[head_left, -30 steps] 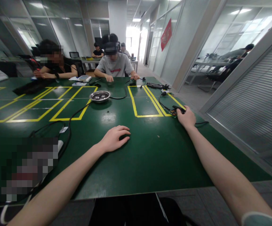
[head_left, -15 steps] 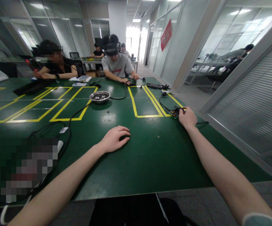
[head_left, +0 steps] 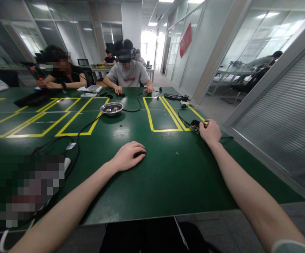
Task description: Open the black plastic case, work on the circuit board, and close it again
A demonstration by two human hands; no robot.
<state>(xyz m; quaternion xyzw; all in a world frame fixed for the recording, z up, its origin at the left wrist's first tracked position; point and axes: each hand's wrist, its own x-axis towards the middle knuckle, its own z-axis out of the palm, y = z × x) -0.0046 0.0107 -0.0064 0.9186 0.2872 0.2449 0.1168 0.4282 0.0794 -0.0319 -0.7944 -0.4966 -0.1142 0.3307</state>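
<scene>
Resting on the green tabletop point(head_left: 157, 182), my left hand point(head_left: 130, 155) has nothing in it, its fingers loosely bent and the thumb apart. Farther right, my right hand point(head_left: 211, 131) is closed at the right end of a small dark electronic device point(head_left: 195, 126). That device shows orange marks and a green edge like a circuit board, and lies flat near the yellow tape. My fingers cover part of it. From its far side a black cable point(head_left: 181, 116) curves up to a dark plug point(head_left: 183, 105). Another black cable point(head_left: 226, 137) emerges to the right of my wrist.
A metal bowl point(head_left: 111, 109) holding small shiny parts stands left of centre. A folded black tripod-like object point(head_left: 177, 97) lies at the far right. A blurred-out power-strip-like item point(head_left: 36, 189) and a cable are at left. Across the table sit two people, one in a grey shirt point(head_left: 130, 75).
The dark device shows more of its face beside my right fingers, which have shifted slightly. My left hand stays put. The person opposite has moved one hand leftward, the hands now apart.
</scene>
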